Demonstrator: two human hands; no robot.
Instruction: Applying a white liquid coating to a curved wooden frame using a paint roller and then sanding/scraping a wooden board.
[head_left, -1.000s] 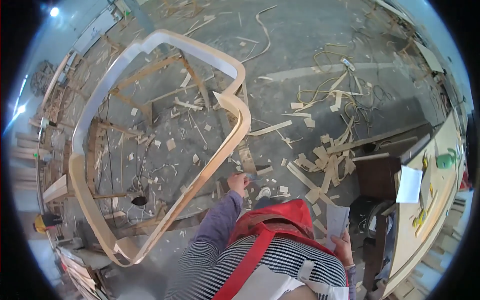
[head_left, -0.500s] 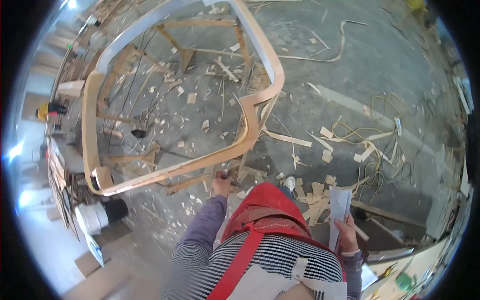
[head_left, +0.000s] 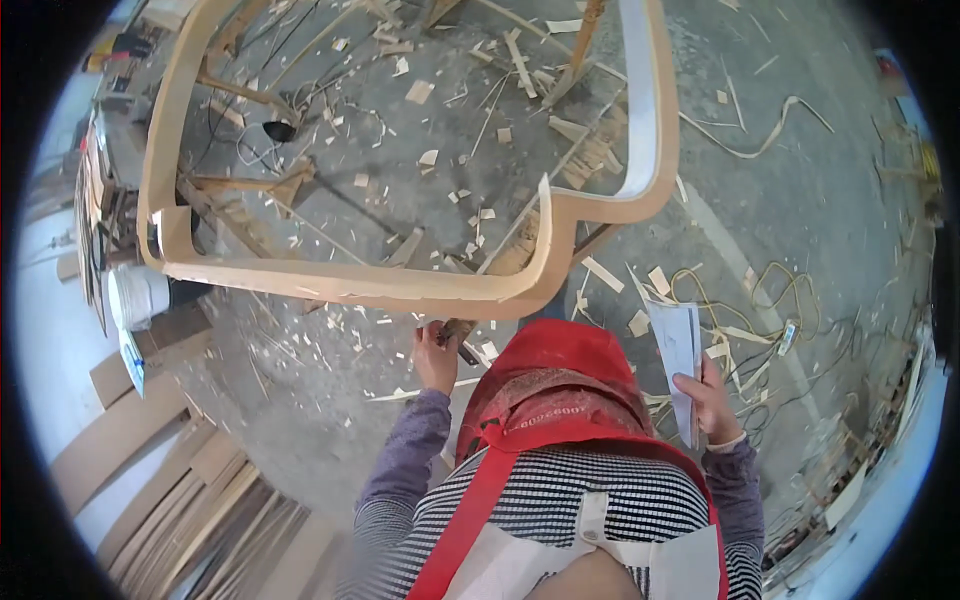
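Note:
My left hand (head_left: 435, 362) is closed on a small dark-and-brown tool (head_left: 457, 332) whose kind I cannot make out. It is close to the near edge of a large curved wooden frame (head_left: 400, 285), and the rim partly overlaps the tool in view. The frame is a rounded loop of light wood with a whitish inner face at the right and a stepped corner near my body. On the right, my right hand (head_left: 710, 400) grips a long, pale-grey folded sheet (head_left: 676, 360), with the thumb across its face. The sheet is held upright, away from the frame.
Wooden legs and braces (head_left: 245, 92) stand under the frame. Offcuts (head_left: 420, 92) litter the concrete floor, and a yellow cord (head_left: 700, 290) coils at the right. A white bucket (head_left: 138, 297) and stacked boards (head_left: 190, 500) are at the left.
My view has swung, so the frame appears nearer and lower, and the boards at lower left have come in. Both hands keep hold of their things; the right has risen in view.

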